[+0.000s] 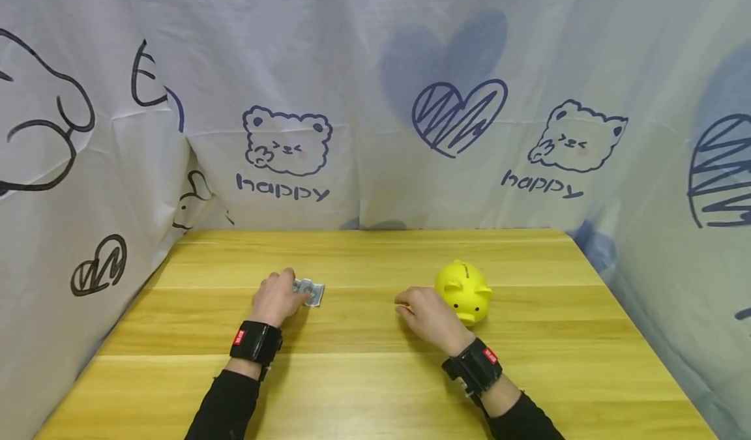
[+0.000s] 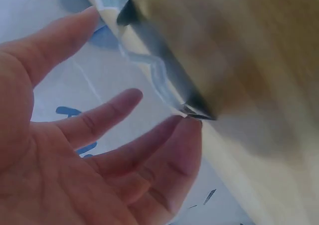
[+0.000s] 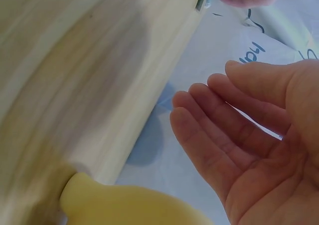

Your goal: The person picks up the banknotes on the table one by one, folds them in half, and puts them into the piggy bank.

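My left hand (image 1: 274, 298) is over a small crumpled banknote (image 1: 313, 291) on the table. In the left wrist view, fingertips (image 2: 192, 127) touch the near edge of the note, while the thumb is spread apart from them. Part of the note is hidden under the hand in the head view. My right hand (image 1: 433, 317) hovers just left of a yellow piggy bank (image 1: 463, 290), its fingers (image 3: 214, 110) loosely bent with nothing in them. The piggy bank stands upright with a dark slot on its back and its snout towards me.
The wooden table (image 1: 364, 375) has pale yellow planks. A white curtain (image 1: 364, 101) printed with hearts and bears hangs behind it and along both sides. Black wrist straps (image 1: 255, 342) sit on both forearms.
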A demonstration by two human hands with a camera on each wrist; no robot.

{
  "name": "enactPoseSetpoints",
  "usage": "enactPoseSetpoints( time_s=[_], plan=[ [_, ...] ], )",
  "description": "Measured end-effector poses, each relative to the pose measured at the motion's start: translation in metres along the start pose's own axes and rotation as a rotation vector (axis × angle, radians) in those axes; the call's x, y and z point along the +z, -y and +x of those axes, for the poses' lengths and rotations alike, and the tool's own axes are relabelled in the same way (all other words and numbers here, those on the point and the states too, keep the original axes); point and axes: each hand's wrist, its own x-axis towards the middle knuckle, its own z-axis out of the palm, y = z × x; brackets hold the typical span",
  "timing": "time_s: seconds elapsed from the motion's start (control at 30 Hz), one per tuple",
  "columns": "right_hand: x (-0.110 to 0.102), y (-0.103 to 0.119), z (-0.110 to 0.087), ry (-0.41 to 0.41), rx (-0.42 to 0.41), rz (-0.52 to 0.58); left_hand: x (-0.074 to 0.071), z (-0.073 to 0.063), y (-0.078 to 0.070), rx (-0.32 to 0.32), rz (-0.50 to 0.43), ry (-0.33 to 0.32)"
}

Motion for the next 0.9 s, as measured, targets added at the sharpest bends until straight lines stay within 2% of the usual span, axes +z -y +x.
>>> enactPoseSetpoints(
  time_s=[0.13,0.4,0.9],
  plan=[
    [-0.0003,0.0005,-0.0003,0.007,0.003,0.003,0.0033,0.0018,-0.0004,-0.026,-0.003,0.005],
    [0.0017,-0.0010,-0.0003,0.022,-0.002,-0.002,0.0064,0.0033,0.0025,-0.030,0.056,0.002],
    [0.0050,0.0007,-0.0007,0.041,0.006,-0.013,0.0069,0.0052,0.0070,-0.003,0.022,-0.011]
  ],
)
